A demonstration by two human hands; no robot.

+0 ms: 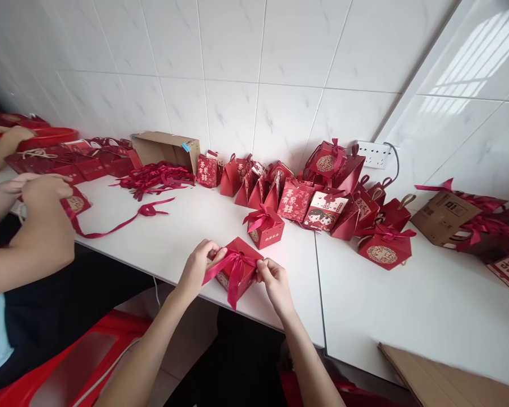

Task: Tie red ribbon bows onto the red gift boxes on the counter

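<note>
On the white table, close to its front edge, a red gift box (246, 287) has a dark pink ribbon bow (236, 261) on top. My left hand (198, 265) pinches the ribbon at the bow's left side. At the right side, my right hand (275, 281) is closed on the ribbon too, its fingertips against the box's edge. Just behind stands a smaller-looking red box (266, 233) with a bow of its own.
Many red boxes (296, 199) line the wall. An open carton (165, 148) has a ribbon pile (156, 176) before it. Another person's hands (42, 186) are at the left. Cardboard (445, 376) lies front right, a ribboned carton (445, 217) farther back.
</note>
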